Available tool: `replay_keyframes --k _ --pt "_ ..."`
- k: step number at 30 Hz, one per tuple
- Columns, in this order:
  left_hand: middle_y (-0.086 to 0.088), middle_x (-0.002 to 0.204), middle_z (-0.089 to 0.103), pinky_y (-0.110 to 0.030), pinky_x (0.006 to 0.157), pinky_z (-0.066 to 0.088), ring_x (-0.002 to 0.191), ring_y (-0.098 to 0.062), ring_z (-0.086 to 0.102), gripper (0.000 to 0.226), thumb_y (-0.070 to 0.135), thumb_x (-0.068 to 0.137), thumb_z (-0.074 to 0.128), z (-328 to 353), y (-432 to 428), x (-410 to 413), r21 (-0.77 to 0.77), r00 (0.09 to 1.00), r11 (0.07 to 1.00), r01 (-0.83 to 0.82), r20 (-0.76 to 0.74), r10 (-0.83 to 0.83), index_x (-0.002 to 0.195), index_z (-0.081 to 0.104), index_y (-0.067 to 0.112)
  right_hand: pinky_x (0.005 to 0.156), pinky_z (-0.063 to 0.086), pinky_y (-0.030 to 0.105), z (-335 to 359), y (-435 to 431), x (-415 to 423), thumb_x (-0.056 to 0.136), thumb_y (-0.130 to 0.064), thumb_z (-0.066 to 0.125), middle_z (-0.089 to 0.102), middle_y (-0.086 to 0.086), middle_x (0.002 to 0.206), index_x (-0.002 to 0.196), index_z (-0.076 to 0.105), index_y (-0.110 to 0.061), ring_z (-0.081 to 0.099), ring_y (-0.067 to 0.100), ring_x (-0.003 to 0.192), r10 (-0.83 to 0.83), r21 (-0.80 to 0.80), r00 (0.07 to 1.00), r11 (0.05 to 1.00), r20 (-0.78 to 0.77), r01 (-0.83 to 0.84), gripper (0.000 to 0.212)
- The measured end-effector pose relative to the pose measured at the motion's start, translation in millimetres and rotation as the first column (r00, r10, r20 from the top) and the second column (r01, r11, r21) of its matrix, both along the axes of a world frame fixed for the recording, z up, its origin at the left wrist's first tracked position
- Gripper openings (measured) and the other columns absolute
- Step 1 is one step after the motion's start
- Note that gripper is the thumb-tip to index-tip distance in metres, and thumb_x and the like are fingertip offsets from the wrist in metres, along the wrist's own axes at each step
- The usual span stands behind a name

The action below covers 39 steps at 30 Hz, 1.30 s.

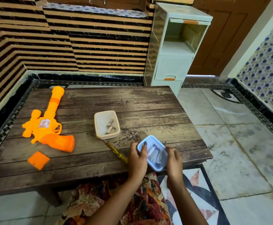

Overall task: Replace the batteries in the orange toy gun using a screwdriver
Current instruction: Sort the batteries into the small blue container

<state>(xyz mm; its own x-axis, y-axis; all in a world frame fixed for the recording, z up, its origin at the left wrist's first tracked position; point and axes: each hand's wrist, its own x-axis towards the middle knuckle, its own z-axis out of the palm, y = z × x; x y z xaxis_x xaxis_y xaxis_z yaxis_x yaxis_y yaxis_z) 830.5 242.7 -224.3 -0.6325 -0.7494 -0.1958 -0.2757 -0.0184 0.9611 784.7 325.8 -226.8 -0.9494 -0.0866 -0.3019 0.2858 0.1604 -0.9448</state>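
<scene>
A small blue-lidded container [154, 151] is seen held between both bare hands at the near right corner of a worn wooden desk [148, 108]. The left grip [137, 157] is curled round the container's left side, with one dark-nailed digit laid over the lid. The right grip [174, 161] is wrapped round its right side. Pale, cylinder-like items are made out through the clear top, though they are too blurred to be named. The orange toy gun [49, 125] is shown well apart from the hands, laid flat on its side at the left of the desk, its barrel pointed away toward the striped wall and its handle turned toward the near edge. A square orange cover [38, 160] is seen lying loose just beside the handle, nearer the front edge. A yellow-handled screwdriver [116, 151] is laid flat on the desk between an open cream tub [107, 136] and the left grip, its tip close to the tub and the end of its handle hidden behind the hand. A few small dark and pale pieces are held in the tub, which stands at the middle of the desk. A white plastic drawer unit [173, 65] is seen beyond the far right corner, on a tiled floor [230, 143], and a patterned garment [132, 200] is visible below the forearms
</scene>
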Motion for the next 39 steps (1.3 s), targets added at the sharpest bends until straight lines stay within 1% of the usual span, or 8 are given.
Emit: replay_keyframes --k 4,13,19,22,25,28,33,39 --pt "0.002 0.080 0.056 -0.026 0.058 0.039 0.074 -0.019 0.054 0.016 0.026 0.098 0.041 1 -3 -4 -0.120 0.992 0.985 0.123 0.041 -0.119 0.099 0.050 0.013 0.058 0.045 0.019 13 4 -3 0.096 -0.028 0.045 0.063 -0.002 0.077 0.091 0.059 -0.016 0.059 0.009 0.068 0.276 0.138 0.950 0.956 -0.144 -0.257 0.018" --pt "0.008 0.070 0.049 -0.030 0.060 0.036 0.071 -0.019 0.052 0.018 0.027 0.099 0.032 2 11 -8 -0.264 0.989 0.958 0.112 0.125 -0.081 0.092 0.047 0.021 0.063 0.053 0.038 2 5 1 0.095 -0.036 0.047 0.071 0.002 0.073 0.091 0.067 -0.016 0.067 0.018 0.067 0.272 0.236 0.947 0.944 -0.169 -0.229 0.028" --pt "-0.001 0.087 0.060 -0.036 0.070 0.048 0.081 -0.025 0.061 0.009 0.028 0.096 0.042 -5 21 -19 -0.165 0.983 0.969 0.182 0.063 -0.174 0.101 0.047 0.021 0.062 0.051 0.036 5 18 -13 0.091 -0.040 0.053 0.070 0.006 0.070 0.079 0.064 -0.015 0.067 0.022 0.067 0.225 0.238 0.966 0.953 -0.129 -0.190 0.030" --pt "-0.001 0.102 0.062 -0.036 0.075 0.054 0.087 -0.025 0.065 0.031 0.034 0.093 0.050 -10 31 -27 -0.032 0.928 0.934 0.357 0.125 -0.351 0.119 0.041 0.021 0.062 0.049 0.031 7 28 -31 0.089 -0.041 0.054 0.066 0.005 0.082 0.092 0.055 -0.013 0.064 0.016 0.072 0.147 0.260 0.983 0.959 -0.109 -0.115 0.029" --pt "-0.005 0.093 0.063 -0.041 0.060 0.058 0.063 -0.022 0.065 0.024 0.032 0.094 0.049 -10 43 -36 0.146 0.903 0.904 0.401 0.101 -0.417 0.114 0.043 0.019 0.058 0.042 0.027 11 43 -51 0.089 -0.027 0.059 0.063 0.005 0.080 0.084 0.055 -0.013 0.059 0.014 0.068 0.150 0.243 0.987 0.961 -0.064 -0.130 0.015" --pt "-0.006 0.096 0.060 -0.022 0.045 0.053 0.051 -0.012 0.062 0.032 0.021 0.095 0.049 -2 48 -51 0.285 0.910 0.880 0.380 0.056 -0.411 0.125 0.042 0.011 0.060 0.047 0.027 14 63 -65 0.088 -0.009 0.059 0.064 0.004 0.071 0.074 0.062 -0.013 0.060 0.016 0.062 0.173 0.110 0.985 0.979 0.005 -0.172 0.014" --pt "-0.012 0.140 0.043 -0.029 0.080 0.055 0.118 -0.030 0.053 0.059 -0.005 0.089 0.051 6 66 -75 0.430 0.911 0.817 0.385 -0.033 -0.412 0.143 0.030 0.008 0.065 0.051 0.031 2 94 -98 0.083 -0.007 0.066 0.067 0.014 0.076 0.084 0.068 0.000 0.063 0.022 0.068 -0.056 0.145 0.997 0.987 -0.053 0.063 0.007" --pt "0.002 0.110 0.055 -0.033 0.093 0.047 0.097 -0.016 0.059 0.048 -0.015 0.086 0.048 10 93 -90 0.362 0.867 0.797 0.483 -0.070 -0.493 0.129 0.048 0.005 0.071 0.040 0.025 -1 105 -128 0.086 -0.011 0.062 0.071 0.015 0.094 0.095 0.070 -0.002 0.060 0.020 0.080 -0.024 0.389 0.982 0.916 -0.189 0.098 0.015"
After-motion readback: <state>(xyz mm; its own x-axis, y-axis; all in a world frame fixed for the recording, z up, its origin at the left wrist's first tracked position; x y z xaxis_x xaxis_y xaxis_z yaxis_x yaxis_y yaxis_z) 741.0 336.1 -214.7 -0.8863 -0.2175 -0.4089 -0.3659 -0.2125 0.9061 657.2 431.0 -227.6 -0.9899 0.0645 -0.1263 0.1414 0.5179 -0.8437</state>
